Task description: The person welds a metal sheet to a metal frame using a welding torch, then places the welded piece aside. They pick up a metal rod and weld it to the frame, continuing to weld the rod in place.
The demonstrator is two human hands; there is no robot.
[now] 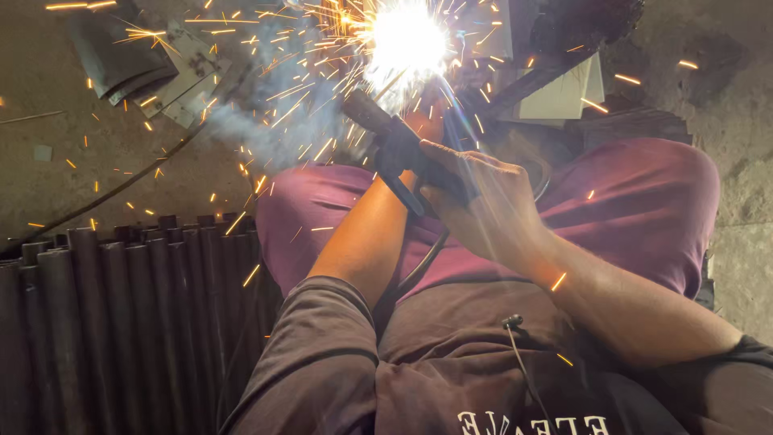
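Note:
My right hand (483, 205) grips the black handle of a welding electrode holder (398, 149), which points up toward a bright white arc (407, 40) throwing orange sparks and smoke. My left arm runs forward under the holder; my left hand (425, 122) is mostly hidden behind the holder and the glare, near the arc. I cannot tell what the left hand holds. Both arms pass over my knees in maroon trousers (636, 201). A black cable (419, 266) drops from the holder between my legs.
A row of dark metal tubes (121, 306) lies at the left. Flat metal plates (181, 76) sit on the concrete floor at the upper left, and angled steel pieces (555, 89) lie beside the arc. A thin rod (105, 193) crosses the floor.

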